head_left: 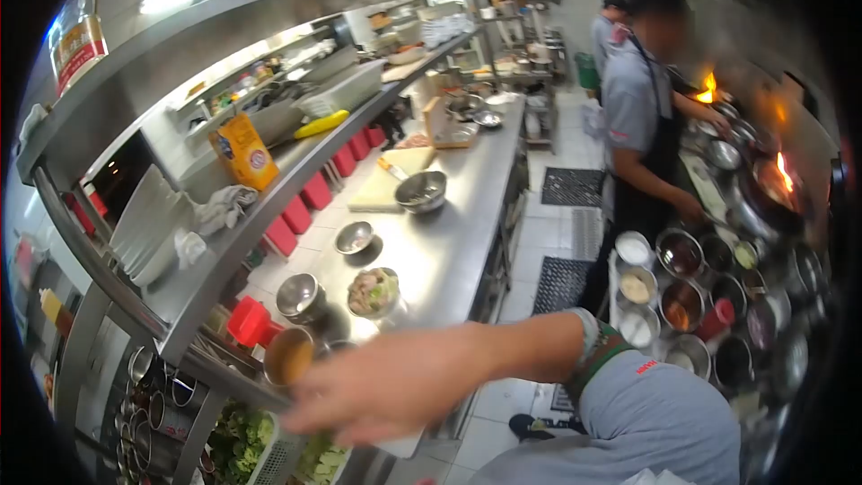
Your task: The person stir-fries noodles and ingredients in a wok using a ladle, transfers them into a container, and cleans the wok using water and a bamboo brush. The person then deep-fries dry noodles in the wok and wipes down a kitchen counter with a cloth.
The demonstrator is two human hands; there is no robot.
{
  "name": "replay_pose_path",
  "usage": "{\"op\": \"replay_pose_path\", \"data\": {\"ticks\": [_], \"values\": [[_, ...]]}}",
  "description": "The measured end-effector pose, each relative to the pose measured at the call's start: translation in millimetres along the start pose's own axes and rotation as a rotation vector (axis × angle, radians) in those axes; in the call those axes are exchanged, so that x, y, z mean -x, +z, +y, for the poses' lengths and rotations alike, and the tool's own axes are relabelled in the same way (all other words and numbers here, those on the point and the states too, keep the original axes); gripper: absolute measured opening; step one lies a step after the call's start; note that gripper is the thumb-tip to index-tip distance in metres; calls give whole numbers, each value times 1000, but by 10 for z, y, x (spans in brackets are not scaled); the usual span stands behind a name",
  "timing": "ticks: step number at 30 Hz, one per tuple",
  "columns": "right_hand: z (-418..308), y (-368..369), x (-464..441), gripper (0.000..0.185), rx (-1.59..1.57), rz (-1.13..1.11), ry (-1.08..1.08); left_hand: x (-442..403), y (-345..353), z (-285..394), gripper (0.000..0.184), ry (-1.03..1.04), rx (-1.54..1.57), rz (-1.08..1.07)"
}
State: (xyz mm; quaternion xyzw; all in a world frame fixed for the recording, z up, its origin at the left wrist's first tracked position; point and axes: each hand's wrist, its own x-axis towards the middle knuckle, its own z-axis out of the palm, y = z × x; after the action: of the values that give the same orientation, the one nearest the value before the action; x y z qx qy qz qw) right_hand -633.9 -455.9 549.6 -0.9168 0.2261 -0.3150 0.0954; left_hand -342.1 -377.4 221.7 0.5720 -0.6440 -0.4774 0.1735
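Note:
My right hand (368, 391) reaches out leftward over the near end of the steel counter, blurred by motion. Its fingers look stretched and apart, and I see nothing held in them. Just behind the fingers is a metal container of orange-brown liquid (289, 355), partly covered by the hand. Leafy greens (241, 438) lie below in a white basket (277, 460). Beyond the wrist, a bowl of pale meat and green pieces (373, 292) stands on the counter. A steel bowl (301, 296) is beside it. My left hand is out of view.
A steel shelf (422, 63) runs above the counter (431, 260), carrying stacked dishes and a yellow box (244, 153). A cutting board (391, 181) lies farther back. On the right, a co-worker (639, 117) stands by flaming woks (772, 184) and several sauce pots (680, 251).

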Motion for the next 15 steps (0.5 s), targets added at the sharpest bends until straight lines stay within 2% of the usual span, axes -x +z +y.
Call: {"op": "replay_pose_path", "data": {"ticks": [1,3,4,6,7,8,10,12,15], "values": [[-128,189,245,48,-25,-78,-1,39,-110,81,36,0,-21,-34],[-401,626,698,46,-186,-119,285,26,-267,353,37,113,-290,-215],[-505,836,919,47,-206,-121,439,6,-288,271,37,122,-302,-250],[-663,1390,1502,49,-175,-60,730,-141,-229,111,25,292,-292,-148],[-709,1779,1898,49,-114,3,866,-195,-215,82,25,311,-301,-177],[-765,2222,2366,49,-110,62,1066,-239,-196,74,28,338,-308,-219],[-1229,2545,2805,51,-206,-182,1705,-321,-102,25,30,386,-334,-307],[-1776,3032,3309,46,-211,-143,1902,-436,84,-27,31,473,-395,-438],[-2375,4293,4394,50,-425,241,2124,-489,403,43,35,594,-552,-633]]}}
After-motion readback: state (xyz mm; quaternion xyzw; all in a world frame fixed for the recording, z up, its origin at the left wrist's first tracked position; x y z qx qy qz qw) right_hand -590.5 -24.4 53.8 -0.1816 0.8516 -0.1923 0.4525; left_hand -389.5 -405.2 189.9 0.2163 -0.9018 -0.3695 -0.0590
